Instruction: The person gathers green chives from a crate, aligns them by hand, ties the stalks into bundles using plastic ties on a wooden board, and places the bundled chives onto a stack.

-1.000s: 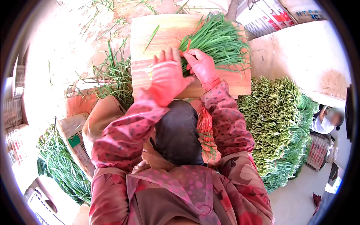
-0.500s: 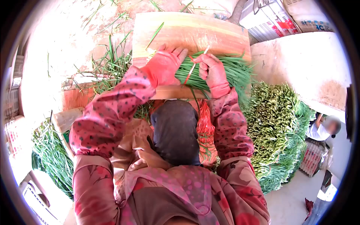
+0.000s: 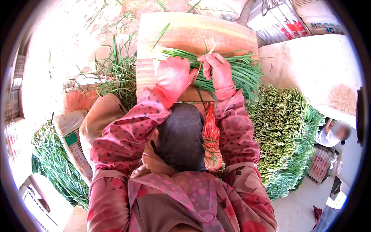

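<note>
A bundle of green chives (image 3: 241, 69) lies across a wooden board (image 3: 185, 31), leafy ends to the right. A thin red tie (image 3: 198, 72) crosses the bundle near its middle, and a pale end of it sticks up above. My left hand (image 3: 174, 75), in a pink glove, is closed at the near side of the bundle, its fingertips pinching the tie's lower part. Above the bundle, my right hand (image 3: 219, 71) pinches the tie's upper part between thumb and bent forefinger. Red strips (image 3: 210, 123) hang below the board's near edge.
Stacked chive bundles (image 3: 280, 131) stand to the right, cut ends up. Loose chives (image 3: 119, 69) lie left of the board. A crate (image 3: 71, 143) and more chives (image 3: 58, 166) are at lower left. White crates (image 3: 274, 23) stand at upper right; another person (image 3: 332, 131) is far right.
My left hand has gone from lying spread on the bundle to closing at the tie, nearer my body. The right hand stays at the tie, slightly shifted.
</note>
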Demonstrator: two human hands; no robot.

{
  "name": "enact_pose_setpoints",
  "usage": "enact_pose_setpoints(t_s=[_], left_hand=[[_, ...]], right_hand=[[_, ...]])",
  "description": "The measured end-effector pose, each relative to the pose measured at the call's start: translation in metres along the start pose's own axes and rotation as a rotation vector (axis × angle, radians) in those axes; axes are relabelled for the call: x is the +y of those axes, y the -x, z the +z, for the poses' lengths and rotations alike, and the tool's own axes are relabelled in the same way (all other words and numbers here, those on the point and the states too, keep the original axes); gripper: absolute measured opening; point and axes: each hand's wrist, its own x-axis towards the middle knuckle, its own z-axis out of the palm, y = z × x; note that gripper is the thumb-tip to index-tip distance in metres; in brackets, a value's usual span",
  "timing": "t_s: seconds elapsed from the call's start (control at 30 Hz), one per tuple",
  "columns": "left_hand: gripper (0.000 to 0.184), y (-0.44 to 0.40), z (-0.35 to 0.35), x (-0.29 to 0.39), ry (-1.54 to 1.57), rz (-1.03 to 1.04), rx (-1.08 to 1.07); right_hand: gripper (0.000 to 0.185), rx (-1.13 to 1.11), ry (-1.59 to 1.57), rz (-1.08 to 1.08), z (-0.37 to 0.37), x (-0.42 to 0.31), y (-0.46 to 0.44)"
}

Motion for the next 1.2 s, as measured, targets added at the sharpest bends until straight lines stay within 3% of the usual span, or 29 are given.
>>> enact_pose_setpoints(t_s=[0.07,0.13,0.27,0.33,0.37,0.4,0.47,0.5,0.67,0.77,0.8,0.93,1.0,1.07,1.13,1.2], left_hand=[[0.025,-0.007,0.009,0.001,-0.086,0.0,-0.059],[0.022,-0.009,0.014,-0.001,-0.095,-0.02,-0.156],[0.018,0.001,0.019,-0.018,0.071,0.07,0.04],[0.023,0.001,0.016,-0.03,0.475,-0.13,0.064],[0.02,0.001,0.008,-0.034,0.744,-0.242,-0.04],[0.02,-0.001,-0.004,-0.034,0.743,-0.238,-0.047],[0.018,-0.004,-0.023,-0.032,1.17,-0.632,-0.278],[0.016,-0.004,-0.026,-0.035,1.207,-0.666,-0.291],[0.02,0.006,-0.023,-0.047,1.385,-0.622,-0.161],[0.027,0.02,-0.035,-0.063,2.007,-0.469,-0.174],[0.027,0.024,-0.051,-0.064,1.951,-0.395,-0.135],[0.021,0.034,-0.02,-0.094,1.762,-0.733,0.014],[0.021,0.031,-0.032,-0.086,1.752,-0.641,-0.041],[0.019,0.03,-0.039,-0.077,1.906,-0.495,-0.009],[0.017,0.033,-0.031,-0.088,1.944,-0.46,-0.04],[0.017,0.032,-0.028,-0.088,2.136,-0.438,-0.065]], right_hand=[[0.019,-0.007,0.006,0.006,0.003,-0.004,0.005],[0.017,0.123,0.193,-0.04,0.015,-0.008,0.01],[0.019,0.152,0.255,-0.152,0.017,0.013,0.0],[0.019,0.149,0.237,-0.166,0.015,0.022,-0.009],[0.019,0.147,0.267,-0.159,0.016,0.021,-0.009],[0.019,0.154,0.263,-0.158,0.016,0.022,-0.01],[0.019,0.161,0.231,-0.163,0.016,0.023,-0.011],[0.019,0.159,0.226,-0.171,0.015,0.024,-0.011],[0.019,0.161,0.27,-0.154,0.017,0.024,-0.007],[0.019,0.191,0.295,-0.173,0.014,0.032,-0.015],[0.02,0.211,0.299,-0.193,0.013,0.036,-0.019],[0.021,0.206,0.406,-0.14,0.013,0.031,-0.022],[0.022,0.187,0.366,-0.099,0.016,0.02,-0.016],[0.019,0.203,0.54,-0.115,0.02,0.012,-0.005],[0.016,0.274,0.771,-0.44,0.035,0.005,0.008],[0.014,0.234,0.723,-0.421,0.043,0.006,0.005]])
